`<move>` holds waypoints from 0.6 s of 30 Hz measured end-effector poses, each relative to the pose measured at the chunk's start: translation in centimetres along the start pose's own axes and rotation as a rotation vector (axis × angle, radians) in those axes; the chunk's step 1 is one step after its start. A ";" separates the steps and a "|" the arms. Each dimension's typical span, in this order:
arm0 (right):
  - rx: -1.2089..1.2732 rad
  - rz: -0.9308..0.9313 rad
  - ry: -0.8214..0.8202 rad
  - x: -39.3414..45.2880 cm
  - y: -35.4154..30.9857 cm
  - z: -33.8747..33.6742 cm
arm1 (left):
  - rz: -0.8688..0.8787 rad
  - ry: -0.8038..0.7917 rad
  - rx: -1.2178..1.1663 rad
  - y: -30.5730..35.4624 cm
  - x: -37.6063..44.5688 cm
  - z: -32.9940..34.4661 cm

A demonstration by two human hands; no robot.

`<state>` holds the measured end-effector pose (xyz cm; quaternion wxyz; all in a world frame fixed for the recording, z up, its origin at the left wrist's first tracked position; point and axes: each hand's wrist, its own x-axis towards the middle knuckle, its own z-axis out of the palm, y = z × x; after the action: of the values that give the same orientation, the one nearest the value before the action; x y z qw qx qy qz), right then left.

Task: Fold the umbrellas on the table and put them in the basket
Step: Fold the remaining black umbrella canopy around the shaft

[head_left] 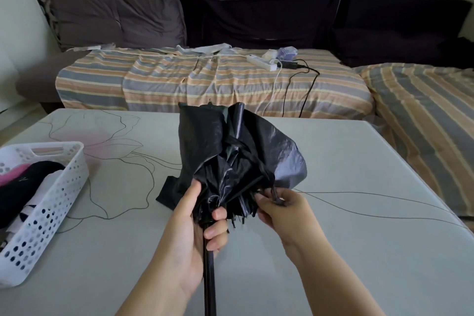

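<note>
Here, the left hand (195, 228) grips the collapsed black fabric umbrella (230, 151) by its shaft above the worktop (359, 238) while the right hand (279, 209) pinches its strap.

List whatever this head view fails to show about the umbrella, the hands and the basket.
- Black umbrella: handle end cut off by the bottom edge; ribs buried in loose canopy.
- Right hand: whether it pinches a strap or a canopy fold is too small to tell.
- Left hand: palm hidden by the shaft.
- Basket: left part cut off; contents partly hidden by its wall.
</note>
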<state>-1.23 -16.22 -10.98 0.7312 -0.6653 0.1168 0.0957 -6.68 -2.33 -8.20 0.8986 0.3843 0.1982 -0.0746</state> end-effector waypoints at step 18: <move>-0.231 -0.187 -0.208 -3.2 -1.3 2.2 | -0.051 -0.013 0.071 -0.3 0.0 -0.7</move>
<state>-3.81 -14.08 -8.65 0.6637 -0.7393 -0.0336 0.1087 -7.01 -2.02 -8.80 0.8835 0.4102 0.1993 -0.1072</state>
